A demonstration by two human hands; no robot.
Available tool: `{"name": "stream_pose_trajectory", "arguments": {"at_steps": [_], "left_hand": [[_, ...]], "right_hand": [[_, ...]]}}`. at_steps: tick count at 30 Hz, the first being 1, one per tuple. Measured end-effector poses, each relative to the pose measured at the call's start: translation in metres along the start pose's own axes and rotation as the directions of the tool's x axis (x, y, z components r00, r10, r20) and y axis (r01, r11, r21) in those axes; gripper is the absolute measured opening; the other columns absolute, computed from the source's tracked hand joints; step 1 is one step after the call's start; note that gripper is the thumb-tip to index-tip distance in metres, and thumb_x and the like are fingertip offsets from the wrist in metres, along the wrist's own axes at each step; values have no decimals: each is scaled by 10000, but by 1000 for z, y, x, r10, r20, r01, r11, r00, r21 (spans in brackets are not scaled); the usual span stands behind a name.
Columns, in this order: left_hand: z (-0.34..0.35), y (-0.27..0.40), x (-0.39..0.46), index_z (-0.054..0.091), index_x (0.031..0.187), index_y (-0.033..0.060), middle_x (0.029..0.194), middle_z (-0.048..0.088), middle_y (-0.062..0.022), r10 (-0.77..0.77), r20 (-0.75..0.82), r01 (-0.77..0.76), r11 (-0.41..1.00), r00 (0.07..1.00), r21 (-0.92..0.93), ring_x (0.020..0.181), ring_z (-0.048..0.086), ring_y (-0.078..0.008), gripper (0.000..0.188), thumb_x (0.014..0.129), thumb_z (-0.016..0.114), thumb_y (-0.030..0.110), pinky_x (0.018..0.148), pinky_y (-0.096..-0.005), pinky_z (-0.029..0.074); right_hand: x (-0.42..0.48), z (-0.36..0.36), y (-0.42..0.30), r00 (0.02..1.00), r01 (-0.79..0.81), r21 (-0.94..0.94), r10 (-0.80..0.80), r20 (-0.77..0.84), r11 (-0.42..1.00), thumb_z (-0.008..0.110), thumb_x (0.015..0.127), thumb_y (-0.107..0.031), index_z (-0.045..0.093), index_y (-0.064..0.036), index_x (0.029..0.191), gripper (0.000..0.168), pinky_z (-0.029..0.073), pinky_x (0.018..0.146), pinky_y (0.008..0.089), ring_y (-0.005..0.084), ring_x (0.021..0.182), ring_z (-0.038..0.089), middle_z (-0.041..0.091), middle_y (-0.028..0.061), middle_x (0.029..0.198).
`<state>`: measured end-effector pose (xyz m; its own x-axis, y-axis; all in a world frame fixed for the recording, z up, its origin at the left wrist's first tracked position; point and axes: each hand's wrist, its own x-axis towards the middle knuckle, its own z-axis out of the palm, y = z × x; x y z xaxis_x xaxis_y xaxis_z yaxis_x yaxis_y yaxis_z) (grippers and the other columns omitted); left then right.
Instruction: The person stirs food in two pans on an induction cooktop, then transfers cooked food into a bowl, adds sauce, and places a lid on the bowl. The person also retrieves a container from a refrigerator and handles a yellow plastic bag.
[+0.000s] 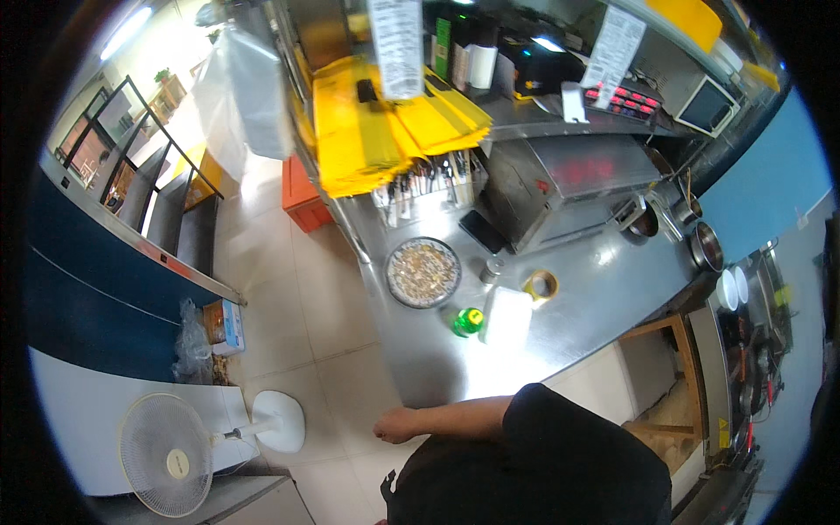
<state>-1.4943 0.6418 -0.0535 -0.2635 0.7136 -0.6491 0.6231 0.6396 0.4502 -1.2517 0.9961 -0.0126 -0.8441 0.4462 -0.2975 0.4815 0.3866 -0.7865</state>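
Note:
My right forearm crosses in front of my black shirt, and my right hand (397, 425) is curled into a loose fist with nothing visible in it. It is just beyond the near left corner of a stainless steel counter (420, 357). A sliver of skin at the bottom edge may be my left hand (380, 522); the rest is hidden. On the counter are a round dish of pale and brown bits (424, 272), a green bottle (468, 322), a white rectangular container (507, 317), a roll of yellow tape (542, 285) and a small shaker (492, 270).
A black phone (483, 231) lies beside a steel appliance (571, 184). Yellow bags (361, 131) hang over a cutlery holder (430, 187). Printed slips (397, 49) hang above. A white fan (167, 453) stands at left, an orange bin (305, 197) past the counter, pans (707, 246) at right.

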Motion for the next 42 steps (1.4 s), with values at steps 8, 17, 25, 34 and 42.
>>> {"name": "stream_pose_trajectory", "arguments": {"at_steps": [8, 17, 25, 34, 42], "left_hand": [[-113, -13, 93, 650, 1071, -15, 1065, 664, -155, 45, 239, -102, 968, 970, 230, 987, 614, -274, 389, 950, 439, 289, 903, -385, 450], [-267, -50, 313, 668, 981, 18, 828, 676, -135, -192, 84, 206, 958, 978, -201, 741, 656, -208, 331, 761, 671, 266, 656, -334, 526], [-325, 56, 470, 641, 1081, 12, 892, 683, -119, 44, 219, 14, 967, 975, -255, 745, 638, -203, 388, 804, 677, 281, 701, -328, 513], [-449, 150, 575, 652, 1032, 88, 860, 661, -41, -285, 343, 412, 824, 895, -390, 714, 630, -192, 276, 814, 647, 257, 590, -369, 515], [-505, 202, 705, 619, 1056, 63, 914, 651, -65, -286, 310, 395, 837, 906, -380, 817, 644, -223, 325, 807, 665, 268, 602, -367, 523]], "right_hand": [[70, -45, 16, 908, -391, 243, 415, -54, 888, 556, 840, -243, 630, -45, 1024, 280, 484, 797, 436, 338, 915, 621, 655, 177, 991], [94, -28, 35, 576, -729, 343, 801, -162, 593, 629, 765, -344, 705, -102, 963, 322, 508, 805, 393, 302, 899, 651, 687, 143, 932], [144, -39, 81, 339, -692, 671, 940, -26, 268, 644, 769, -292, 712, -74, 882, 255, 523, 528, 326, 179, 605, 646, 686, 121, 777], [291, -167, 207, 448, -814, 448, 890, 80, 369, 635, 806, -272, 658, -27, 821, 247, 500, 545, 327, 167, 567, 600, 635, 84, 675], [454, -470, 203, 473, -124, 943, 854, -218, 310, 620, 839, -215, 634, -13, 896, 210, 481, 544, 282, 141, 610, 597, 632, 44, 725]]}}
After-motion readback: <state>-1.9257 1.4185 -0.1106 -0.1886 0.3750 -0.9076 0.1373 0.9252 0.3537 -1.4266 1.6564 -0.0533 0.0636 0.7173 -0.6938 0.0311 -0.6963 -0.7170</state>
